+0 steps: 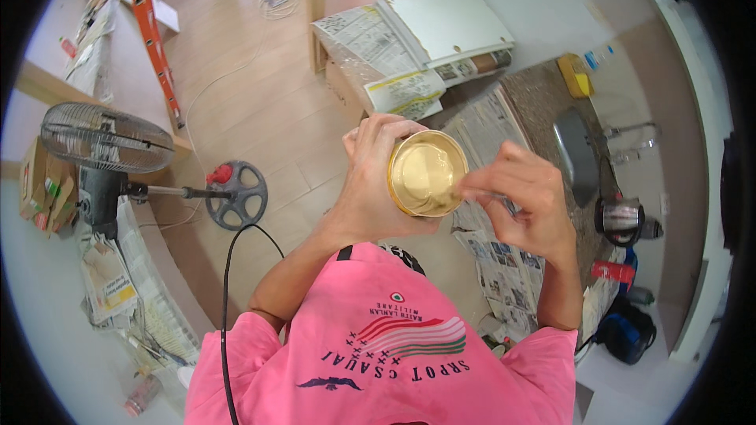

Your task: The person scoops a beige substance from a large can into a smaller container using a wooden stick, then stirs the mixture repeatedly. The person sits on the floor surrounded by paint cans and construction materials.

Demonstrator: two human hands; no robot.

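Note:
In front of my chest, my left hand [370, 165] wraps around a round tin can [429, 165] with a gold-coloured inside. Its open mouth faces up toward me, and a shiny layer shows at the bottom. At the can's right rim is my right hand [524, 201], fingers pinched together, with the fingertips just over the edge. Whatever they pinch is too small or too hidden to name. The can's outer wall is mostly covered by my left hand.
Left of me stands a grey fan [106, 138]. Behind it leans an orange ladder [150, 31]. A white panel [449, 27] lies on newspaper ahead. On the right, a counter carries a grey sink [577, 156], a yellow sponge [576, 76] and a kettle [620, 219]. A black cable [228, 267] hangs beside my left arm.

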